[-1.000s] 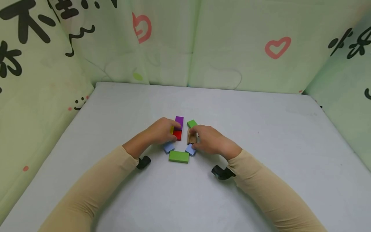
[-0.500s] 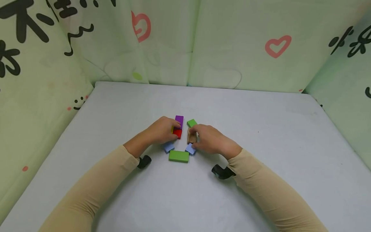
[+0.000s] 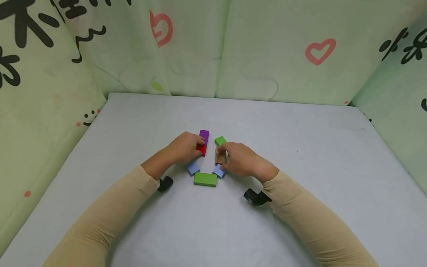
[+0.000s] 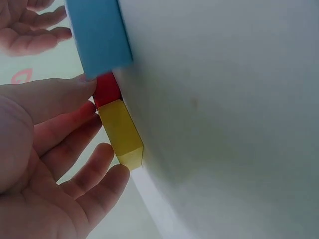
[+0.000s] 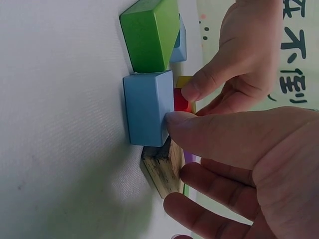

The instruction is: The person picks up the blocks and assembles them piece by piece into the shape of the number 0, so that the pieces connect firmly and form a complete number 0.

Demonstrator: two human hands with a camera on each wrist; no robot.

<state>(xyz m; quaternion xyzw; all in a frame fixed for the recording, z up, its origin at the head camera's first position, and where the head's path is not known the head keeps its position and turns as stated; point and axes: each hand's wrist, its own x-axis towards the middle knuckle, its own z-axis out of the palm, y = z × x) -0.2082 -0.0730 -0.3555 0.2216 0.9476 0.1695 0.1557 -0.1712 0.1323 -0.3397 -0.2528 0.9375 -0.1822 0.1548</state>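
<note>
My left hand holds the red block, thumb at its near end and forefinger over where it meets the purple block. Its other fingers touch the yellow block, which the hand hides in the head view. Across a narrow gap, my right hand curls around the wooden block. Its thumb rests on the right blue block, and the forefinger reaches the wooden block's far end. A small green block lies just beyond. Nearer me sit the left blue block and a long green block.
The blocks form a rough ring, open at the far end, on a white table. Pale green printed cloth hangs behind and on both sides. A black wrist camera sits below the right cuff, another below the left.
My left hand has shifted slightly left and away from me, taking the red and purple blocks along at a slight slant. The left blue block edges left. My right hand stays in place.
</note>
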